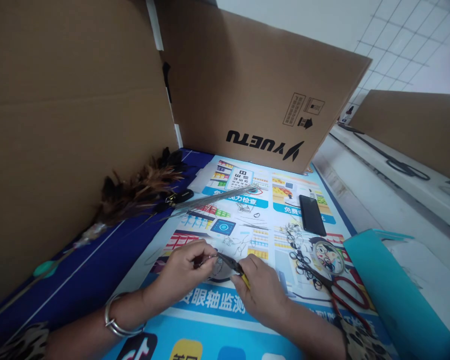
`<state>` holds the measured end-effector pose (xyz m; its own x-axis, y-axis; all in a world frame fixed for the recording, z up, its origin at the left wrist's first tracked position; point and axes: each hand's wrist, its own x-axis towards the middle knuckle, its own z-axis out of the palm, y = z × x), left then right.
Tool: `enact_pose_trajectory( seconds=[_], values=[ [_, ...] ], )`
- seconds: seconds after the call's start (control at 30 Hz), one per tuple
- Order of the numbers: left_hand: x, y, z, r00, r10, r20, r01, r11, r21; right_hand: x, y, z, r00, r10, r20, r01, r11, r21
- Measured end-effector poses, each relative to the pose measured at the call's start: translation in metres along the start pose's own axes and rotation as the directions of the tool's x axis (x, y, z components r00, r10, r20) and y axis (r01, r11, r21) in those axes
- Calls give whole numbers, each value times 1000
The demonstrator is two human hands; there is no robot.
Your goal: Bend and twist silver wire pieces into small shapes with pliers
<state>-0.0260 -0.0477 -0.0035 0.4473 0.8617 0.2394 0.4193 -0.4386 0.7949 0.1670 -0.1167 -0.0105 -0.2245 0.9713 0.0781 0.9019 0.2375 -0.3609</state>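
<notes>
My left hand is closed in a pinch on a small dark piece, which looks like thin wire; its shape is mostly hidden by the fingers. My right hand is wrapped round the yellow handles of a pair of pliers. The dark jaws point left and meet the piece at my left fingertips. Beneath both hands lies a printed sheet. Just beyond them, loose bits of thin wire are scattered, and a bundle of straight wires lies farther back.
To the right are red-handled scissors, several small dark rings, a clear round dish, a black phone and a teal box. A feather duster lies left. Cardboard walls stand at the left and back.
</notes>
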Motion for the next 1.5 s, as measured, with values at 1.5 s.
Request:
enact_pose_trajectory(
  seconds=[1.5],
  values=[
    [3,1,-3,998,-4,69,10,996,-94,5,2,-13,995,-5,103,-18,974,224]
  ],
)
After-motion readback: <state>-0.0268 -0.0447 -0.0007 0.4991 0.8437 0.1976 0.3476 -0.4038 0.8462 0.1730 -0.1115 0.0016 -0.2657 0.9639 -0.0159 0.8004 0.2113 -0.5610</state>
